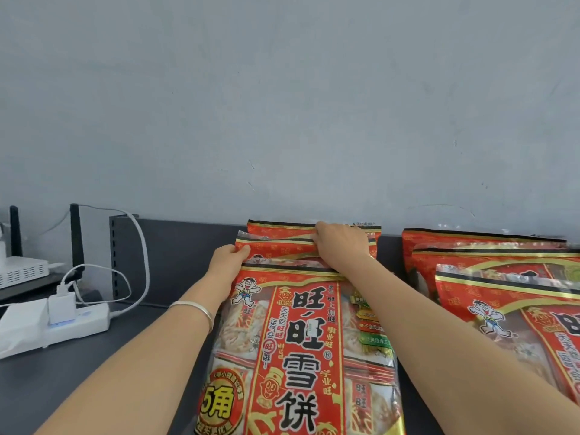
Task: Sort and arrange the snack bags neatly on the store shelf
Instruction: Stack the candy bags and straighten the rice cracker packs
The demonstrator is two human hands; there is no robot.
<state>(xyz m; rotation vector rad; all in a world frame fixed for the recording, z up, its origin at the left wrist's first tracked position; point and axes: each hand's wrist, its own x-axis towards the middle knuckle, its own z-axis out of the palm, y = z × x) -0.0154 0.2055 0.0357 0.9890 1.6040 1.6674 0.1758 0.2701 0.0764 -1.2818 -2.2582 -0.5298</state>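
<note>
Three red snack bags lie in an overlapping row on the dark shelf [175,246]. The front bag [301,350] is nearest me, the middle bag [276,248] peeks out behind it, and the back bag [282,226] touches the wall. My left hand [227,262] grips the middle bag's left top corner. My right hand [340,246] lies over the top edges of the middle and back bags, with its fingers curled onto the middle bag's top seal. A second overlapping stack of red bags [502,277] lies to the right.
A white power strip [62,328] with plugged chargers and looping cables sits on the shelf's left part. A white router [22,271] with black antennas stands behind it. A grey wall [282,105] backs the shelf. A bare dark strip separates the two bag stacks.
</note>
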